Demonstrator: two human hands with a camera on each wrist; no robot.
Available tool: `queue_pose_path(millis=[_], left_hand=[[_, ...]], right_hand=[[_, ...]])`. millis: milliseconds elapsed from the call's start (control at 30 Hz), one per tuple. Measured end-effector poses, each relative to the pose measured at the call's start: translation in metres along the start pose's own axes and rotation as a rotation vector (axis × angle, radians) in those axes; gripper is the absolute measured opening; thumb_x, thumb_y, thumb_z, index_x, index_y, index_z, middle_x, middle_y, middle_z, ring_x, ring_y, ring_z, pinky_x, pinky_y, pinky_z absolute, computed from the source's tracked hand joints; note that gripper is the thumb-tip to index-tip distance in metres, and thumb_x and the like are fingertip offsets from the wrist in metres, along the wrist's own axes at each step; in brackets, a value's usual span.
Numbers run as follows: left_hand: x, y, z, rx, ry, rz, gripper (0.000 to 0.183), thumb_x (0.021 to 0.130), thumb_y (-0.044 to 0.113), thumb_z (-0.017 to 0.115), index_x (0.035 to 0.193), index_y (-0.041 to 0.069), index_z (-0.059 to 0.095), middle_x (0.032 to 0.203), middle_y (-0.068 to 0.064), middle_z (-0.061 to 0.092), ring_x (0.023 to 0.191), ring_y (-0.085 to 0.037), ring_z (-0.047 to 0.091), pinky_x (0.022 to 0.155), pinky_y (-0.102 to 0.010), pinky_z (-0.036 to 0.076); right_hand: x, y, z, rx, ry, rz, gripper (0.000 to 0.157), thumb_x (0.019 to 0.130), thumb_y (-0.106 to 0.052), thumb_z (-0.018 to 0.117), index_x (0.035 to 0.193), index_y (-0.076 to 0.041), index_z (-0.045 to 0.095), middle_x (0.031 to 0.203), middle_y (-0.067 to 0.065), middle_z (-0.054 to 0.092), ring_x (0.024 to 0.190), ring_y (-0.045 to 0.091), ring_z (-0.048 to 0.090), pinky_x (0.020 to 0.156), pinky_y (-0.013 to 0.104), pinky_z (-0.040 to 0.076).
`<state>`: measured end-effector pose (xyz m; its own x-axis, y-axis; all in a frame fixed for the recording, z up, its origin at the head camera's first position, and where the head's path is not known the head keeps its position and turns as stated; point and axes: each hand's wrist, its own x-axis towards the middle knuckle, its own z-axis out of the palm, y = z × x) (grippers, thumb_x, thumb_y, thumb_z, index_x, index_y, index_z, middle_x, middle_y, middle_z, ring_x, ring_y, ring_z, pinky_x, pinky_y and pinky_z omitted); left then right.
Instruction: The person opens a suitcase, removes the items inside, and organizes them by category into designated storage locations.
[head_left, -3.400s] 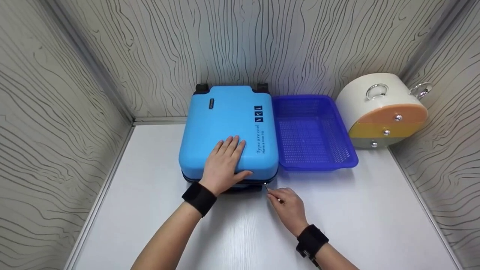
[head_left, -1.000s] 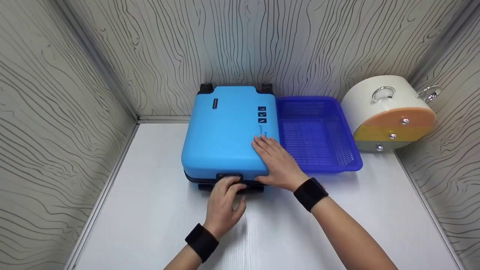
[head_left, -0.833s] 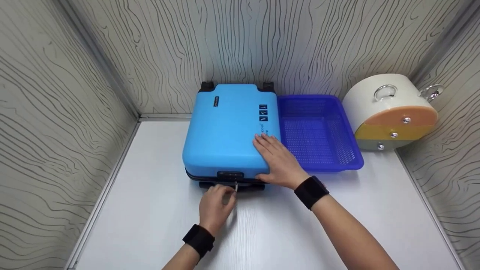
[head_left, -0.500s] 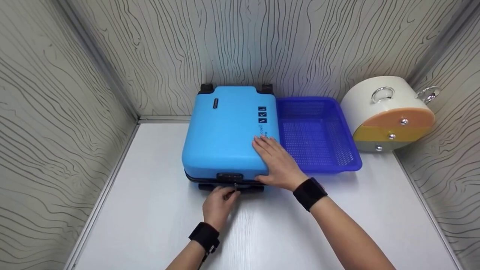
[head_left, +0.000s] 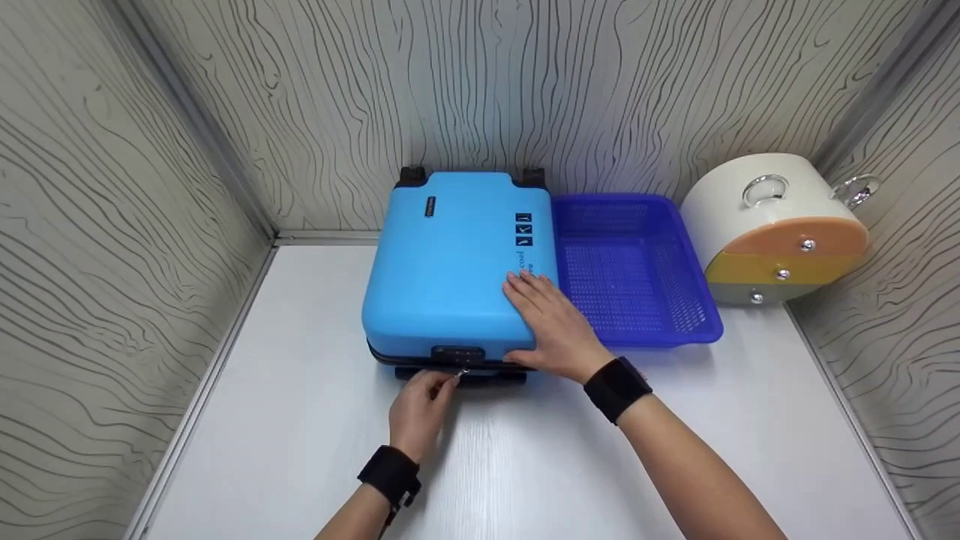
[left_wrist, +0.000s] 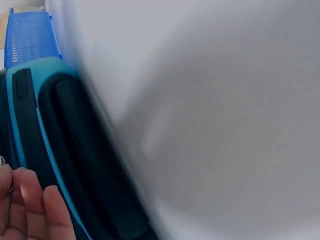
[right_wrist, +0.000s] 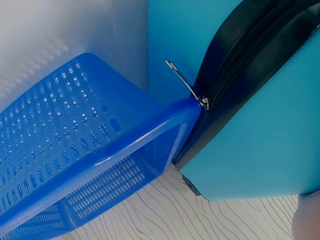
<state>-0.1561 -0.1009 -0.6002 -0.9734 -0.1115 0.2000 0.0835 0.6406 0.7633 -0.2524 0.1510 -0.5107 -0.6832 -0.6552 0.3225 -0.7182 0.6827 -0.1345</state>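
A light blue hard-shell suitcase [head_left: 450,255] lies flat, wheels toward the back wall. At its front edge, just under the black combination lock [head_left: 458,355], my left hand [head_left: 417,412] pinches a small metal zipper pull [head_left: 463,371] between thumb and fingers. The left wrist view shows those fingertips [left_wrist: 30,192] beside the black side handle [left_wrist: 95,155]. My right hand [head_left: 555,330] rests with extended fingers on the lid's front right corner, covering part of the printed lettering. Another zipper pull [right_wrist: 182,81] sticks out at the suitcase's side, by the basket, in the right wrist view.
A blue perforated plastic basket [head_left: 709,330] stands against the suitcase's right side. Farther right is a rounded white container [head_left: 739,184] with orange, yellow and grey-green drawers. Wood-grain panels [head_left: 480,90] enclose the white table [head_left: 300,420] at the back and both sides.
My right hand has gone from a zipper pull at the front right corner onto the lid. My left hand left the lid, took the pull near the lock and shifted slightly left with it.
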Motion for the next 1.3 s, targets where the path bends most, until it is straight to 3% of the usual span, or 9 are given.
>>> queue_pose_path(millis=[633, 900, 1133, 1300], left_hand=[[0.012, -0.052, -0.063, 0.078, 0.047, -0.095, 0.01, 0.098, 0.027, 0.072, 0.101, 0.019, 0.078, 0.092, 0.007, 0.068, 0.079, -0.01, 0.06, 0.067, -0.031, 0.05], [0.023, -0.069, -0.09, 0.099, 0.092, -0.179, 0.016, 0.1, 0.026, 0.069, 0.105, 0.013, 0.078, 0.096, 0.0, 0.07, 0.083, -0.016, 0.061, 0.069, -0.034, 0.048], [0.033, -0.076, -0.1, 0.086, 0.078, -0.223, 0.022, 0.101, 0.029, 0.067, 0.109, 0.01, 0.077, 0.1, -0.004, 0.071, 0.087, -0.02, 0.062, 0.069, -0.034, 0.048], [0.052, -0.081, -0.102, 0.063, 0.091, -0.266, 0.026, 0.102, 0.03, 0.066, 0.11, 0.008, 0.076, 0.101, -0.007, 0.072, 0.088, -0.021, 0.064, 0.07, -0.034, 0.048]], right_hand=[[0.0, 0.002, 0.001, 0.034, 0.003, 0.001, 0.11, 0.08, -0.055, 0.084, 0.161, -0.004, 0.029, 0.166, 0.011, 0.027, 0.155, 0.027, 0.017, 0.125, 0.041, 0.007], [0.001, 0.0, 0.001, 0.038, 0.006, 0.006, 0.11, 0.08, -0.053, 0.085, 0.161, -0.004, 0.029, 0.166, 0.011, 0.027, 0.155, 0.027, 0.018, 0.125, 0.041, 0.007], [0.0, -0.001, 0.0, 0.056, 0.007, 0.001, 0.108, 0.081, -0.05, 0.085, 0.161, -0.005, 0.029, 0.166, 0.012, 0.027, 0.155, 0.028, 0.019, 0.125, 0.04, 0.007], [-0.001, 0.0, 0.0, 0.042, 0.014, 0.002, 0.108, 0.08, -0.05, 0.085, 0.161, -0.004, 0.03, 0.166, 0.012, 0.028, 0.154, 0.028, 0.019, 0.125, 0.04, 0.007]])
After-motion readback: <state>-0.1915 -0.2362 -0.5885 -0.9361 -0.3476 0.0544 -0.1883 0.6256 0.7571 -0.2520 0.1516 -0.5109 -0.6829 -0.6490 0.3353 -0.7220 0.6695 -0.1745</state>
